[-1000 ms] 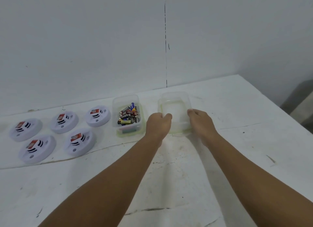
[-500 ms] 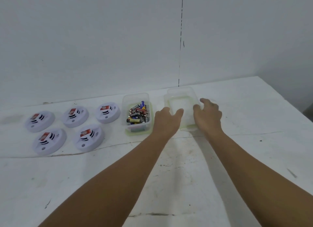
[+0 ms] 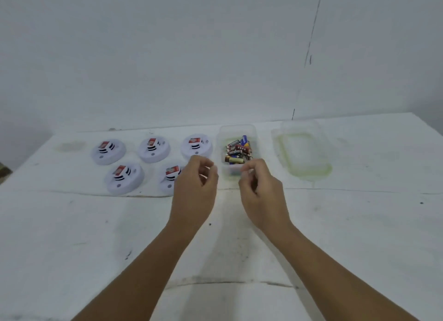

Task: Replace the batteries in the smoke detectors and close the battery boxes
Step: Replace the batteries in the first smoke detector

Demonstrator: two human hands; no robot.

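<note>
five white round smoke detectors sit in two rows on the left of a scuffed white table, each with a red-and-white label and black vent slots on top. the back row runs from the far-left detector past the middle detector to the right detector; the front row holds the front-left detector and the front-right detector, whose right side is hidden behind the left hand. just right of them stands a clear plastic battery box, uncovered, filled with a loose heap of batteries in red, blue, black and yellow wrappers. farther right, apart from the box, lies its clear lid with a greenish rim, flat on the table near the back wall; a thin dark crack runs down that wall above the lid. both bare forearms reach in from the bottom edge. the left hand hangs above the table between the front-right detector and the box, fingers loosely curled and slightly parted, grasping nothing visible. the right hand hangs in front of the box's near edge, covering its near corner, fingers bent inward with the thumb close to the fingertips; motion blur there keeps it unclear whether it touches the box, and no battery shows in its grip.
</note>
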